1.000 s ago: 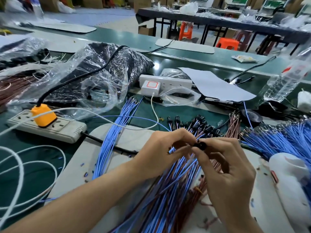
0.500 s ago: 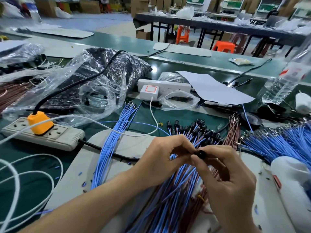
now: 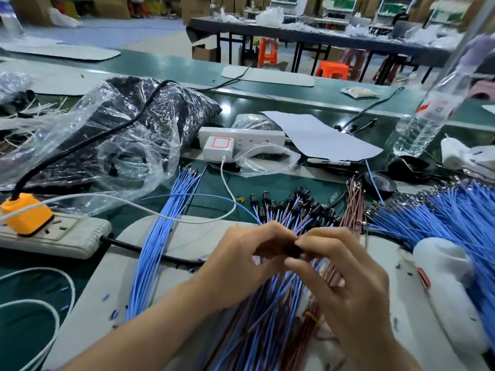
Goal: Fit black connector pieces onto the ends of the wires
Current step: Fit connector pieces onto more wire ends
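Fingers of our right hand [image 3: 345,285] pinch a black connector piece [image 3: 292,250] between thumb and forefinger, just above the bundle of blue and brown wires [image 3: 267,325] lying on the grey mat [image 3: 139,263]. Our left hand [image 3: 249,261] curls in against the piece's other side; we cannot tell what it grips. Beyond both hands, capped wires [image 3: 294,204] fan out.

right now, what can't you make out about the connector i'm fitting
Head view, black connector piece: mostly covered by the pinching left hand and right hand; seating cannot be told.
Head view, wire end entering it: hidden behind those fingers.
Head view, water bottle label: blurred.
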`<state>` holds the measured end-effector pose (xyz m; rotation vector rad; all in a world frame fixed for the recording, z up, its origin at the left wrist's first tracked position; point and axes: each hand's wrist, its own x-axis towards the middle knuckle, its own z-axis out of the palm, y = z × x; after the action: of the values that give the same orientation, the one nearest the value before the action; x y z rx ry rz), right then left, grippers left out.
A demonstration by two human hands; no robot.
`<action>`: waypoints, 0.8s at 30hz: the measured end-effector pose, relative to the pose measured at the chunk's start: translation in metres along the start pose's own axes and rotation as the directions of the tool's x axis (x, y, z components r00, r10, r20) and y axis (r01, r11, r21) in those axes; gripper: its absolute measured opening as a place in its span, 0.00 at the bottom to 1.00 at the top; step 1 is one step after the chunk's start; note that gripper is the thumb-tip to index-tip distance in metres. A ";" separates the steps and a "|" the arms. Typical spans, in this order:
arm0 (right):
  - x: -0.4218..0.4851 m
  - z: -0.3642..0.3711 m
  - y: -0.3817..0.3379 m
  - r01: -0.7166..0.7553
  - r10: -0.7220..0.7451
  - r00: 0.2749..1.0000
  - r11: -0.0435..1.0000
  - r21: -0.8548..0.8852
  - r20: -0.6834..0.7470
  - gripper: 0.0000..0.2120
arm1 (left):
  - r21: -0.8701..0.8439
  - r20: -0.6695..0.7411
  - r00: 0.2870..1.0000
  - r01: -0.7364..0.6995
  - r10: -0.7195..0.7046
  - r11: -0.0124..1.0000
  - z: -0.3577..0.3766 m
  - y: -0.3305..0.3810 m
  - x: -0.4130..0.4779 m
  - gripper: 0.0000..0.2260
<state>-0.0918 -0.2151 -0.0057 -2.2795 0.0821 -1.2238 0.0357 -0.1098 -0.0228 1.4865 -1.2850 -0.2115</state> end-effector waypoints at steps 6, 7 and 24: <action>0.014 -0.037 0.043 -0.511 0.545 0.835 0.711 -0.482 -0.082 0.07 | -0.063 -0.089 0.994 0.065 -0.070 0.996 -0.004 0.002 0.002 0.11; 0.012 -0.038 0.049 -0.568 0.661 0.750 0.630 -0.529 -0.019 0.08 | -0.057 -0.089 0.994 0.065 -0.070 0.996 -0.004 0.002 0.002 0.11; 0.013 -0.041 0.059 -0.681 0.760 0.648 0.555 -0.477 -0.040 0.09 | 0.134 0.035 0.999 -0.004 0.000 0.991 -0.003 0.007 0.001 0.05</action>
<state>-0.1048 -0.2872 -0.0067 -2.2892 1.2546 -0.5701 0.0345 -0.1070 -0.0159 1.6010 -1.3510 -0.1533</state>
